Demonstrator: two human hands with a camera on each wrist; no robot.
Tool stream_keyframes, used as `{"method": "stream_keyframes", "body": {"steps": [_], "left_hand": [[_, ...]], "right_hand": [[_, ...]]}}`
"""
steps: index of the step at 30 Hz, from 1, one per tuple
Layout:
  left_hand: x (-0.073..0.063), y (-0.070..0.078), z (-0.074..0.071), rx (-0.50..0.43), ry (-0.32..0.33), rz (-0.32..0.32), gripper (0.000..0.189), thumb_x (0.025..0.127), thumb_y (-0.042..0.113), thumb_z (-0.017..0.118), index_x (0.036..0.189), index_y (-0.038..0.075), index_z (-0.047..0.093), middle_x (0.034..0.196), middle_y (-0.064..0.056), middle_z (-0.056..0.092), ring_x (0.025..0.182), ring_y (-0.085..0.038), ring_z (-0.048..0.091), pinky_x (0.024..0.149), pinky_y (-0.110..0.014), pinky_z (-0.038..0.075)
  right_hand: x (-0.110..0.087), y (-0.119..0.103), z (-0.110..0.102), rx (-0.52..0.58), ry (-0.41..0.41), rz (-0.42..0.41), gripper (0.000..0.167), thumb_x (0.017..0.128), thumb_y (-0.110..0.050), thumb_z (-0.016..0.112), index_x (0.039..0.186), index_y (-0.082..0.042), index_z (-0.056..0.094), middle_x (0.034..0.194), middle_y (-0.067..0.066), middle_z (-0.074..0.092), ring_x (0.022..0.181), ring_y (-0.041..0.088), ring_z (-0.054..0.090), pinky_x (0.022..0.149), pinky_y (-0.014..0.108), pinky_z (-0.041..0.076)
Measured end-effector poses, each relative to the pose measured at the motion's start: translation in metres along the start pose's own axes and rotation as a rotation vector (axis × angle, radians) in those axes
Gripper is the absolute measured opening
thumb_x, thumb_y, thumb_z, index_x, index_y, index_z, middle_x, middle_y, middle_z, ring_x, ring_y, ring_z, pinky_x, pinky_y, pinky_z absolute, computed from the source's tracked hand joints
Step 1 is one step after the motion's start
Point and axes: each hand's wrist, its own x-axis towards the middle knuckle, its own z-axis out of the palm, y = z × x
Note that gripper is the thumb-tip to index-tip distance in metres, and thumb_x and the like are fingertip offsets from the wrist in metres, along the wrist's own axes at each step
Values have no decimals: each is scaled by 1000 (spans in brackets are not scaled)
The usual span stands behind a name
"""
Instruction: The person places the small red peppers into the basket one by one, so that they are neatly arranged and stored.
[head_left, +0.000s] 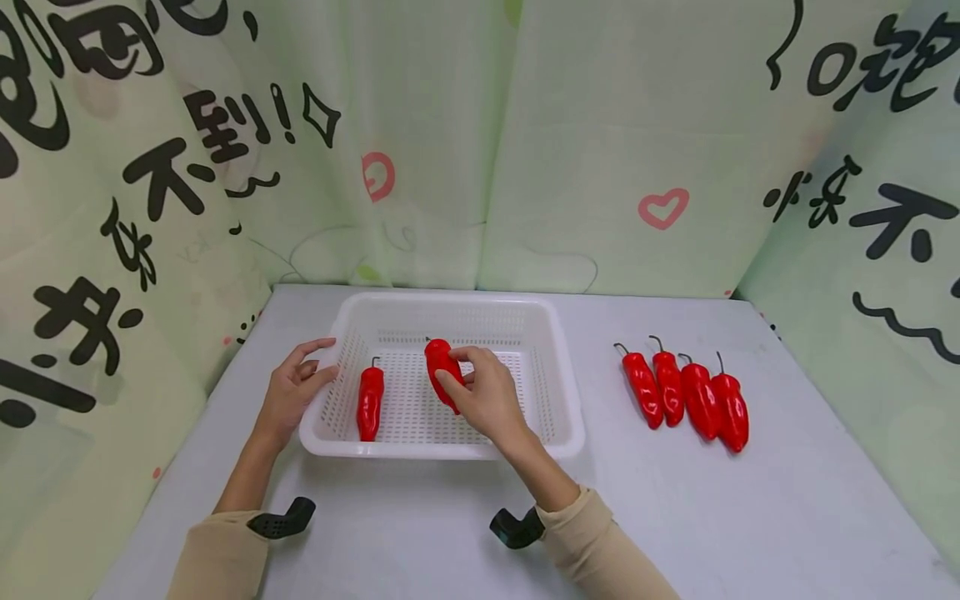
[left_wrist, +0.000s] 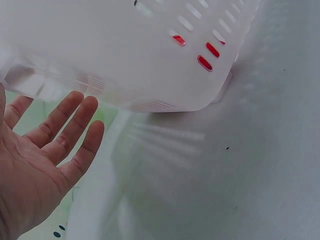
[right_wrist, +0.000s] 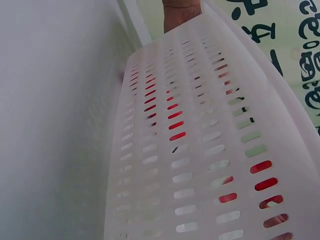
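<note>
Right hand [head_left: 483, 396] pinching pepper [head_left: 441, 365] between thumb and fingers, inside basket [head_left: 442, 451], right of second pepper [head_left: 371, 402]. Left hand [head_left: 288, 387] spreading fingers at basket's left end; contact unclear. For good placing, probably: keeping pinch light, lowering pepper until floor is bearing it, staying clear of second pepper, then parting fingers. Head view showing four peppers [head_left: 701, 402] lying on table [head_left: 420, 533], right of basket; wrist views missing these. Right wrist view showing red through slots [right_wrist: 179, 136], wall hiding pinch.

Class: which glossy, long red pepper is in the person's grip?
The glossy red tapered pepper pinched by the right hand over the white perforated plastic basket. One pepper lies unheld inside; four peppers lie on the pale table.
</note>
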Motion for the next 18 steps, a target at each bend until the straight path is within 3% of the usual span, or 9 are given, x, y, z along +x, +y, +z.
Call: {"method": "stream_keyframes", "body": {"steps": [6,18], "left_hand": [[1,0,0,-3,-4,6,52,103,24,62,151,11,45,135,-29,59,93,-8,68,80,-27,61],[0,0,-2,6,-2,3,52,103,25,63,151,13,46,136,-28,59,93,-9,68,80,-28,61]], "right_hand": [[2,-3,3,62,-73,-43,32,96,-17,72,123,0,67,123,20,68,95,30,75,81,38,62],[-2,-4,2,33,-97,-31,31,98,-18,69,125,-3,67,124,17,68,98,27,74,83,37,62]]}}
